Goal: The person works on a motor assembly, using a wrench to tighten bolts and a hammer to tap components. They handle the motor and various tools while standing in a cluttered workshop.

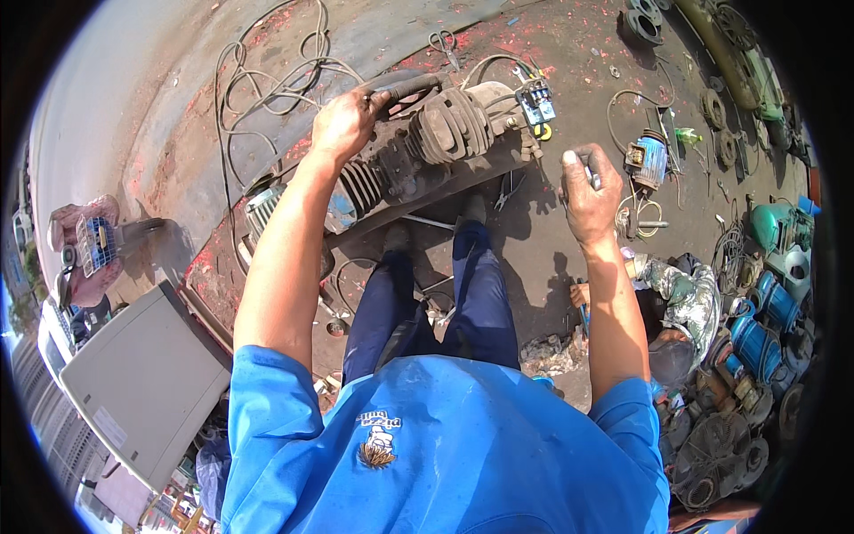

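Note:
My left hand (347, 125) is closed on a dark hose or bar (409, 89) along the top of a greasy compressor assembly (449, 129), which has finned cylinders (363, 182) and a grimy body. At its right end sit brass fittings and a small switch box (536, 100) with wires. My right hand (590, 191) is raised right of the assembly, fingers curled round a small silvery metal object (593, 178), largely hidden by the fingers. Below the assembly are my feet and a pair of pliers (507, 187) on the ground.
A crouching co-worker (676, 298) in camouflage is below my right arm. Loose cables (294, 71) and scissors (445, 44) lie beyond the assembly. A blue motor (649, 158), green tank (767, 227) and heaped parts (712, 454) fill the right. A beige panel (142, 383) and wire basket (96, 240) are left.

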Demonstrator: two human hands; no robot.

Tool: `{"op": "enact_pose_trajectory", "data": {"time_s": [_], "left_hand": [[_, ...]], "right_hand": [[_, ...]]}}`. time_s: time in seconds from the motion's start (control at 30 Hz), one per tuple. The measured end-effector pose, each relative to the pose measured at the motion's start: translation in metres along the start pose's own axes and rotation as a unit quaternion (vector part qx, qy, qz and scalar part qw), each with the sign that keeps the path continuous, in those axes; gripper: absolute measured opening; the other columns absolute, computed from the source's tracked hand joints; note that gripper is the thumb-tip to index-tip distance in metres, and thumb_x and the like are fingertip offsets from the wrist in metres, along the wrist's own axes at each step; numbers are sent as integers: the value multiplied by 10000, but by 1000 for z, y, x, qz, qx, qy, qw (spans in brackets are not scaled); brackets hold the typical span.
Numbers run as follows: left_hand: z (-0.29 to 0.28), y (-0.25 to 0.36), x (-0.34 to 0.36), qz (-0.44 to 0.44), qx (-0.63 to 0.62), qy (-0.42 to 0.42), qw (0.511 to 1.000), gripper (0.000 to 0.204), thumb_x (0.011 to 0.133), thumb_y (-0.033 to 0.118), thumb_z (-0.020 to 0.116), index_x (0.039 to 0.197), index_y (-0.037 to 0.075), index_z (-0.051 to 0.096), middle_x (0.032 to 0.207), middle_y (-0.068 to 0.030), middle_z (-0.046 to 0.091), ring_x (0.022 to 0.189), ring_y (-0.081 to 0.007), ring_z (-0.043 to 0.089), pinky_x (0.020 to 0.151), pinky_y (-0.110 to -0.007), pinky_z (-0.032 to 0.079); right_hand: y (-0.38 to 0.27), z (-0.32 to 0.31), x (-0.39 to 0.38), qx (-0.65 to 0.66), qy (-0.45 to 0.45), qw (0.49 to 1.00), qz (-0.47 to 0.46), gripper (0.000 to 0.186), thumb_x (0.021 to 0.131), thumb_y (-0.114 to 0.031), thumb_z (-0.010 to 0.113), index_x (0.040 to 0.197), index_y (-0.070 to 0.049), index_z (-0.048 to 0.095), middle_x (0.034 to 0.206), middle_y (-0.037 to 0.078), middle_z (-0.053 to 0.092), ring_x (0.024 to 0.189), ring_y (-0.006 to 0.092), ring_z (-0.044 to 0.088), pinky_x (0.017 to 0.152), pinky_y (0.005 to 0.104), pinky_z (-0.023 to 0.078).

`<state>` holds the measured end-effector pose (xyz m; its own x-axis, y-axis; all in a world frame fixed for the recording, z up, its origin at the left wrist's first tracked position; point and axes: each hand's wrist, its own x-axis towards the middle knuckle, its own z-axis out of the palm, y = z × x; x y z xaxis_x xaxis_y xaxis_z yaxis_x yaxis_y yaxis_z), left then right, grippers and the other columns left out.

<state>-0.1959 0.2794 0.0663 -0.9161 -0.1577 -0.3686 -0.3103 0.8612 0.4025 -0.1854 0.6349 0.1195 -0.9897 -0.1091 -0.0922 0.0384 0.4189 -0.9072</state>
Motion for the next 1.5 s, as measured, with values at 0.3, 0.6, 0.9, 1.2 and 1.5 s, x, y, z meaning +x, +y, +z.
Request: {"op": "enact_pose_trajectory", "data": {"time_s": [0.3, 0.6, 0.9, 1.2, 1.5], "left_hand": [[-4, -53, -12, 74, -83, -22, 994, 568, 1002, 553, 444, 1008, 49, 707, 1035, -223, 694, 1056, -400, 632, 882, -491, 481], [-20, -143, -56, 17, -478, 31, 878, 467, 1007, 425, 553, 1048, -20, 692, 776, -80, 688, 715, -183, 643, 614, -345, 499], [30, -293, -299, -270, -426, 38, 863, 280, 944, 265, 642, 889, -8, 673, 664, -17, 595, 520, -108, 502, 482, -300, 404], [121, -301, -399, -307, -492, 0, 815, 311, 991, 250, 569, 994, -55, 629, 699, -74, 606, 591, -166, 609, 535, -296, 485], [109, -203, -395, -150, -149, -91, 973, 450, 965, 354, 528, 1009, -80, 638, 892, -235, 670, 856, -341, 626, 805, -449, 477]], "right_hand": [[12, 50, -281, 3, 87, 946, 313, 227, 980, -238, 617, 892, -30, 599, 633, 22, 526, 513, 85, 513, 459, 272, 425], [-47, 78, -308, -193, 33, 949, 249, 217, 967, -217, 612, 958, -1, 610, 696, 126, 616, 572, 195, 591, 561, 357, 477], [-13, 100, -296, -185, -98, 962, 177, 198, 958, -191, 611, 1023, -6, 585, 846, 152, 618, 785, 245, 609, 738, 382, 493], [11, 84, -286, -194, -155, 952, 179, 250, 975, -208, 565, 1166, -48, 573, 1075, 245, 672, 1037, 396, 650, 892, 451, 498], [111, 15, -374, -192, -21, 941, 277, 341, 962, -209, 553, 1233, -4, 582, 1103, 287, 662, 1107, 461, 609, 951, 499, 480]]}}
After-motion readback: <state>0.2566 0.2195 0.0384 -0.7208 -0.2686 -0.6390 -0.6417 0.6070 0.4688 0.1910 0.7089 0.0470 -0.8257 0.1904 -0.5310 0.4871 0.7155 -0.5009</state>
